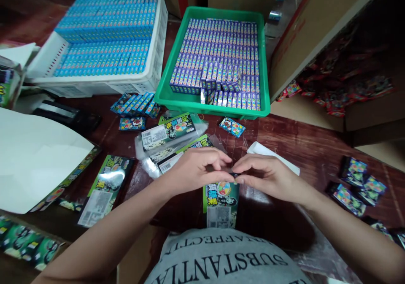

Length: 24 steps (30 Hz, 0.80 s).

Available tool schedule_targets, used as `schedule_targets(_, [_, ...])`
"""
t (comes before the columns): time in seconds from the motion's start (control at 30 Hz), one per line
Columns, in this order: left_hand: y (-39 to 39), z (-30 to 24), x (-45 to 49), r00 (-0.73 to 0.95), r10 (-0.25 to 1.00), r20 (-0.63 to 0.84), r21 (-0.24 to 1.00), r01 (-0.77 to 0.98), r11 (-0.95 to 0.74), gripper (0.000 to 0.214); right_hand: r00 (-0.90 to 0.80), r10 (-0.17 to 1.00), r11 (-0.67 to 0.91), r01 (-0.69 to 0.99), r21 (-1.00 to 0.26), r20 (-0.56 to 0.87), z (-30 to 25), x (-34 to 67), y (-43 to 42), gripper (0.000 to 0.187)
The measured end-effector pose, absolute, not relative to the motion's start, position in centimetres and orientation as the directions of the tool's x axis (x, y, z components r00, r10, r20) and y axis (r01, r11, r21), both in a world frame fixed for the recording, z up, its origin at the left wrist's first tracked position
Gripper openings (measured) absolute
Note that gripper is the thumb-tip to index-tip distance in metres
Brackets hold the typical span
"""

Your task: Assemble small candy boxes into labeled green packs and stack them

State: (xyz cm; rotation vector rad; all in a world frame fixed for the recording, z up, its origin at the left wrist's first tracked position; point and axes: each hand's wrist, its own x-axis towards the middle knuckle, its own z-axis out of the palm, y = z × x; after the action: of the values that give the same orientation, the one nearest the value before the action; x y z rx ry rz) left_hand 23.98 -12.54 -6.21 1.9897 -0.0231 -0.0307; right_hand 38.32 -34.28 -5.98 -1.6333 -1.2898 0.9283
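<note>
My left hand and my right hand meet in front of my chest, thumbs and fingertips pinched together. Between them is the far end of a flat green-and-black printed package with a white barcode panel. A small dark edge shows at the fingertips; the fingers cover the rest of that end. Beyond my left hand, similar packages lie overlapping in clear plastic sleeves. A small blue printed box sits past my fingertips. A white flat piece lies partly behind my right hand.
A green tray holds rows of small purple boxes. Left of it, a white basket is filled with blue boxes. Small blue boxes lie before it. Another package rests at left, dark small boxes at right, beside a large carton.
</note>
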Motion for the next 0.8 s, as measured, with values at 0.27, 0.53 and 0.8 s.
schedule_targets(0.27, [-11.6,-3.9,23.5,0.967,-0.241,-0.085,0.846,-0.058,-0.530,0.025,-0.102,0.988,0.086,0.988,-0.132,-0.119,-6.3,46.6,-26.4,0.067])
schedule_targets(0.53, [-9.7,-2.4,18.7,0.920,-0.191,-0.342,0.856,0.221,-0.468,0.052,-0.163,0.977,0.179,0.977,0.112,-0.138,-9.0,45.5,-23.2,0.042])
schedule_targets(0.8, [-8.4,-5.1,16.9,0.871,0.409,-0.271,0.858,0.411,-0.307,0.033,-0.162,0.984,0.167,0.984,0.066,-0.077,-9.5,46.4,-26.1,0.047])
